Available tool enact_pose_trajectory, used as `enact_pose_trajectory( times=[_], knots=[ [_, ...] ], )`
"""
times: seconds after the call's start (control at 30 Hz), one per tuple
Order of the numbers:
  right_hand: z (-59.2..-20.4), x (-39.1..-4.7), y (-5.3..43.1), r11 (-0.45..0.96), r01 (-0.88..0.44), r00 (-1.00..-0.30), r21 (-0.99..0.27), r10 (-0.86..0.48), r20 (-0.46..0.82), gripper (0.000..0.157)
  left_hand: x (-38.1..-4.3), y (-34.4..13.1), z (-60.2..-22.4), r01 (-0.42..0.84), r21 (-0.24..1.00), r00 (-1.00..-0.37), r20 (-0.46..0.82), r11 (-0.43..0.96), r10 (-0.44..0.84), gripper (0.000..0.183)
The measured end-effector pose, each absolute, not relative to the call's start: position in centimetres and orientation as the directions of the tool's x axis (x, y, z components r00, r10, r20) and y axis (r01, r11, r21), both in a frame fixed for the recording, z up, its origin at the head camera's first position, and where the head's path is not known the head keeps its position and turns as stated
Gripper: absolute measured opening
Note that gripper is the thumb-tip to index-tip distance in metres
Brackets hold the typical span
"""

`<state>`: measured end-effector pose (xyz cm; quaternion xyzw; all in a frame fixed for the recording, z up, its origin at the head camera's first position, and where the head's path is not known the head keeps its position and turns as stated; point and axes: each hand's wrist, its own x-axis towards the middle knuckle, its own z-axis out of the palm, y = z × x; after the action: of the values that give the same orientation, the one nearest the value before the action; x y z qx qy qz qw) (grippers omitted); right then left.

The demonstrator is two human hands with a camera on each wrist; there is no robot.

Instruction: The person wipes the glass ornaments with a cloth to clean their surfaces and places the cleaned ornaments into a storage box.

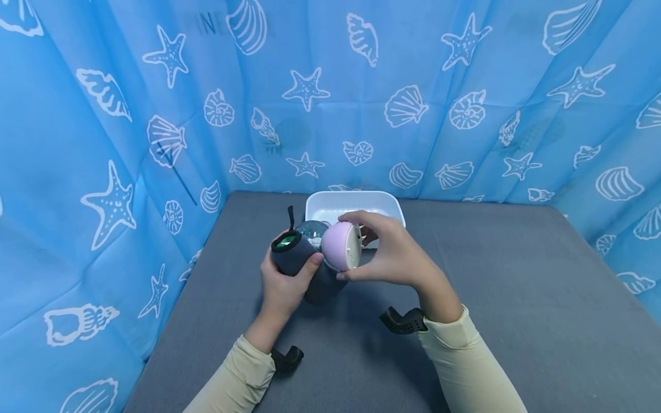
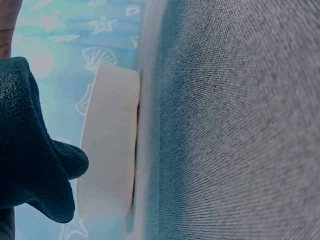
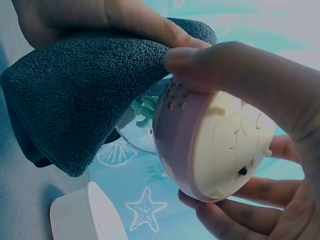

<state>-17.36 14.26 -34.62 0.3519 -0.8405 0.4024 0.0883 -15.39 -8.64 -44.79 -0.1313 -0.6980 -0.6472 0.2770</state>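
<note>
A snow globe with a clear dome (image 1: pixel 311 230) and a rounded lilac base (image 1: pixel 337 246) is held up over the table, tilted on its side. My right hand (image 1: pixel 395 249) grips the base, thumb on one side and fingers on the other. In the right wrist view the base's cream underside (image 3: pixel 232 150) faces out, with a small black switch, and a green figure (image 3: pixel 145 110) shows inside the dome. My left hand (image 1: pixel 284 284) holds a dark grey cloth (image 1: pixel 322 289) against the globe, its thumb over the fabric. The cloth hides part of the dome.
A white plastic tray (image 1: pixel 356 199) stands behind the hands, near the table's back edge. The grey table (image 1: pixel 496 298) spreads out on both sides. A blue curtain (image 1: pixel 330 92) with white sea shapes hangs behind and at the sides.
</note>
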Motion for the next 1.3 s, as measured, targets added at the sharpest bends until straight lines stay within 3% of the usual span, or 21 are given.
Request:
enact_pose_trajectory(
  times=[0.33,0.73,0.97,1.3],
  knots=[
    [-34.8,-17.2,14.1,0.430,-0.572,-0.799,-0.699,-0.485,0.356,0.081,-15.4,-8.7,-44.9,0.571,0.809,-0.795,0.587,0.138,-0.151,0.072],
    [-35.0,-17.6,13.9,0.432,-0.449,-0.859,-0.782,-0.448,0.247,0.073,-15.6,-8.8,-44.8,0.612,0.773,-0.760,0.633,0.167,-0.149,0.077],
    [-35.0,-17.9,14.3,0.404,-0.419,-0.864,-0.813,-0.454,0.220,0.066,-15.4,-8.8,-44.6,0.599,0.784,-0.768,0.620,0.161,-0.164,0.074],
    [-34.5,-18.1,14.9,0.360,-0.376,-0.875,-0.854,-0.440,0.201,0.064,-15.4,-8.8,-44.7,0.578,0.805,-0.787,0.593,0.135,-0.169,0.083]
  ],
)
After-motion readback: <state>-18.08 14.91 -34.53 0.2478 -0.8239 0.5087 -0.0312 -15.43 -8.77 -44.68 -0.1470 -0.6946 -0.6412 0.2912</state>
